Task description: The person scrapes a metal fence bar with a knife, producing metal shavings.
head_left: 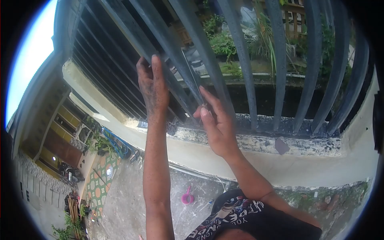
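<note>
My left hand (153,90), smudged dark on its back, is closed around a grey fence bar (132,34) left of centre. Lower and to the right, my right hand (218,126) pinches a thin, straight, light-coloured strip (191,74) between thumb and fingers. The strip slants up and left from the fingertips, alongside another fence bar (170,40). What kind of strip it is, I cannot tell. A flat purplish-grey piece (282,146) lies on the worn ledge (312,145) under the bars, right of my right hand.
Below the ledge runs a cream wall (260,172). On the concrete ground (128,200) lies a pink round thing with a handle (187,197). Plants (224,44) grow behind the fence. At left are a blue hose (120,146), a motorbike (71,173) and bundled sticks (73,208).
</note>
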The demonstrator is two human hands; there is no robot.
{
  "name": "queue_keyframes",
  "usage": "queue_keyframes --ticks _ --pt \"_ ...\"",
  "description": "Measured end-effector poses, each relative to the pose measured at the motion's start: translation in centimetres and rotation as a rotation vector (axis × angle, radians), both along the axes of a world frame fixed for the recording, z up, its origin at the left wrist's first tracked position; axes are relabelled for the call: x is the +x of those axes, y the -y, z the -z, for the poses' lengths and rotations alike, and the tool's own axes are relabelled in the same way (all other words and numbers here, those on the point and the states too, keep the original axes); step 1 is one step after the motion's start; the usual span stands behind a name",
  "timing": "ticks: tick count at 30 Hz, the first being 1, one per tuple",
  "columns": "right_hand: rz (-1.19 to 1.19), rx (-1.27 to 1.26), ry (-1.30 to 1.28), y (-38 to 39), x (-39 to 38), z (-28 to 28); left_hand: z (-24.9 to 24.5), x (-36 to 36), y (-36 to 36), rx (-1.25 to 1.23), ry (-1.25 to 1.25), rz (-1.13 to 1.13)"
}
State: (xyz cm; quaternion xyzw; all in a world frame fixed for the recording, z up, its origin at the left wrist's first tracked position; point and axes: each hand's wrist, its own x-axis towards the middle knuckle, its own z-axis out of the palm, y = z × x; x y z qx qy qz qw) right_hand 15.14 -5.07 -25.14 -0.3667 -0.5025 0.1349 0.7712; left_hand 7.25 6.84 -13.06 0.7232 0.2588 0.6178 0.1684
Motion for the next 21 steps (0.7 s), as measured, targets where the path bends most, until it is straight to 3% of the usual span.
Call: queue_keyframes --ticks 3,5,11,15,21 --pt "-0.052 -0.053 0.002 0.1 0.3 -1.6 -1.3 1.0 -0.3 -0.107 0.082 0.121" --pt "-0.022 -0.005 0.028 -0.8 0.4 -2.5 -1.2 1.3 -2.1 -0.267 0.151 0.403" --pt "0.014 -0.019 0.053 -0.9 0.4 -4.8 -0.5 2.7 -2.7 -0.258 0.339 0.447" --pt "0.04 -0.176 0.028 -0.5 1.0 -5.2 -0.3 2.6 -2.6 -0.255 0.347 0.467" --pt "-0.081 0.121 0.097 -1.9 -1.6 -4.2 0.1 2.2 -3.1 -0.233 0.33 0.48"
